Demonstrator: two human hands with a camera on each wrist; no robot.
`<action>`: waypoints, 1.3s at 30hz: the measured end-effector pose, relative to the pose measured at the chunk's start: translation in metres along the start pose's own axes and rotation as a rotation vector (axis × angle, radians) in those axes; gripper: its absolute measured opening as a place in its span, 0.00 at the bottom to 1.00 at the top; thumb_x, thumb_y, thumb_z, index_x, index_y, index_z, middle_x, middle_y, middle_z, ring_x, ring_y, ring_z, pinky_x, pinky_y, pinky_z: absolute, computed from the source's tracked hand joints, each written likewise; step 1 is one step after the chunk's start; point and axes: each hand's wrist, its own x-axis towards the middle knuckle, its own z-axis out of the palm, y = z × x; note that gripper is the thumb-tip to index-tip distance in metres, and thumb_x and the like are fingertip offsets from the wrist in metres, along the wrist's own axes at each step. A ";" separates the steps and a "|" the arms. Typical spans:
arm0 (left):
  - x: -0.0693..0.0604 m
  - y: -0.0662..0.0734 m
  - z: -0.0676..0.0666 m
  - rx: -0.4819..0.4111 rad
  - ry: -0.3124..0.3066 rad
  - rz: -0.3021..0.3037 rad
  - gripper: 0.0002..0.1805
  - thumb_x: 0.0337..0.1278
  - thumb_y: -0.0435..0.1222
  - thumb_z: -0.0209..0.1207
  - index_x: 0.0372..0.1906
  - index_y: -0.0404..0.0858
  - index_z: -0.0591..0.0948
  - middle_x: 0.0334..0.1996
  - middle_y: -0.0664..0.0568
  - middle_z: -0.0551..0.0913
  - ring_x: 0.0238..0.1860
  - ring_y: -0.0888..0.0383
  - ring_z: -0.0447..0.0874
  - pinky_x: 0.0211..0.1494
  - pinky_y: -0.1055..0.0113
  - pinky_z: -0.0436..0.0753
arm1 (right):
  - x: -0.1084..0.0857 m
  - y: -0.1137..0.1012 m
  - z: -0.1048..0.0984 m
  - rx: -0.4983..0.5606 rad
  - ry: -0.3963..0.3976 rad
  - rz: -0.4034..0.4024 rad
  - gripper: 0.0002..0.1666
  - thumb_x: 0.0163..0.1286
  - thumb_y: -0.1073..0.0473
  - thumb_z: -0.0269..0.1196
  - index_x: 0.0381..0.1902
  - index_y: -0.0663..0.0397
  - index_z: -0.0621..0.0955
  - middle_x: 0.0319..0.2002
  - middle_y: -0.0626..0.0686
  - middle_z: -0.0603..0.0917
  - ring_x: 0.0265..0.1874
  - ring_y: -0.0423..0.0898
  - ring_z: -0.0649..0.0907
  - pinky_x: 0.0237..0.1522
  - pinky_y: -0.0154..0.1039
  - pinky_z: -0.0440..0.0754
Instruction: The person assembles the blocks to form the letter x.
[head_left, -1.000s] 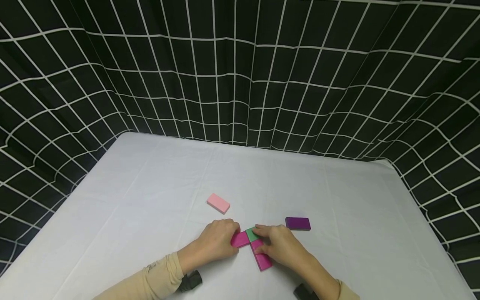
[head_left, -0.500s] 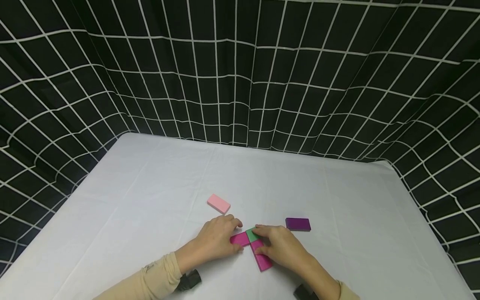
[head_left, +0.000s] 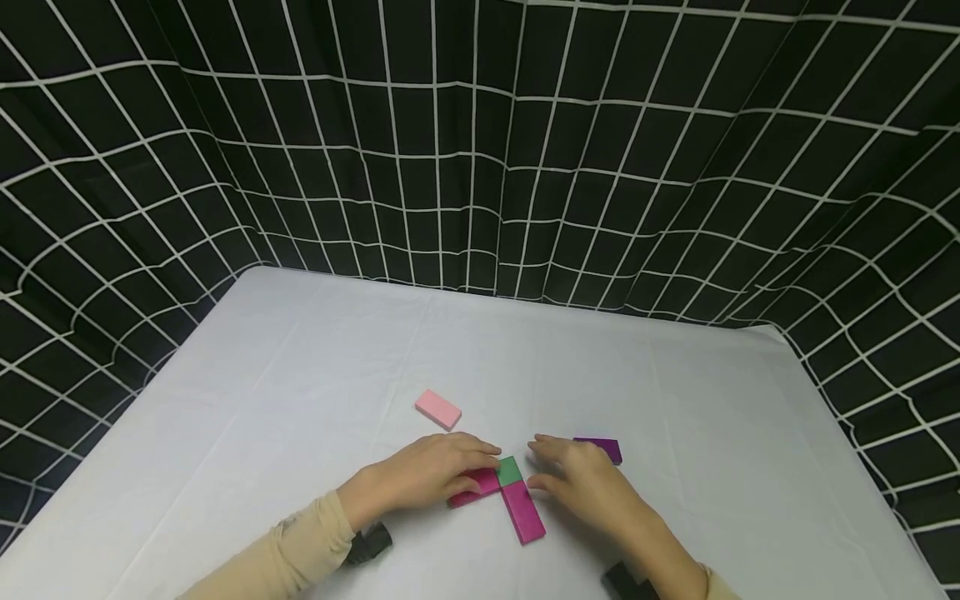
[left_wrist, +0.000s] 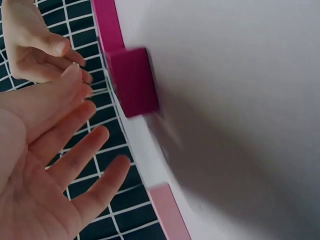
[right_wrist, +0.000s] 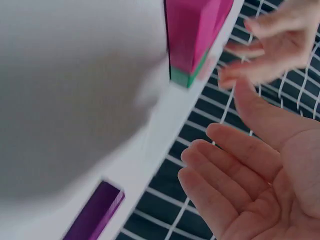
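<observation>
Three flat blocks lie joined at a corner on the white table: a green block (head_left: pixel 508 472), a magenta block (head_left: pixel 523 512) running toward the near edge, and another magenta block (head_left: pixel 468 493) to the left. My left hand (head_left: pixel 427 471) hovers over the left magenta block with loose, spread fingers and covers part of it. The left wrist view shows that hand (left_wrist: pixel 55 170) apart from the block's end (left_wrist: pixel 132 82). On the other side, my right hand (head_left: pixel 585 483) is held off the green and magenta blocks, fingers extended, palm bare in the right wrist view.
Beyond the left hand lies a pale pink block (head_left: pixel 438 409). A purple block (head_left: pixel 611 450) sits behind the right hand, partly hidden by it. Black curtains (head_left: pixel 480 142) with white grid lines surround the far and side edges of the white table (head_left: pixel 300 350).
The left hand has released the left magenta block and shifted right over it. The right hand has let go of the green and magenta blocks and drawn away to the right.
</observation>
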 end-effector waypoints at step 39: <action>0.013 -0.009 0.001 -0.047 -0.098 0.002 0.17 0.60 0.34 0.63 0.55 0.40 0.84 0.55 0.56 0.82 0.57 0.61 0.78 0.58 0.70 0.75 | 0.002 0.077 -0.037 -0.101 -0.089 0.024 0.23 0.47 0.63 0.76 0.43 0.63 0.84 0.41 0.55 0.85 0.45 0.56 0.82 0.50 0.54 0.79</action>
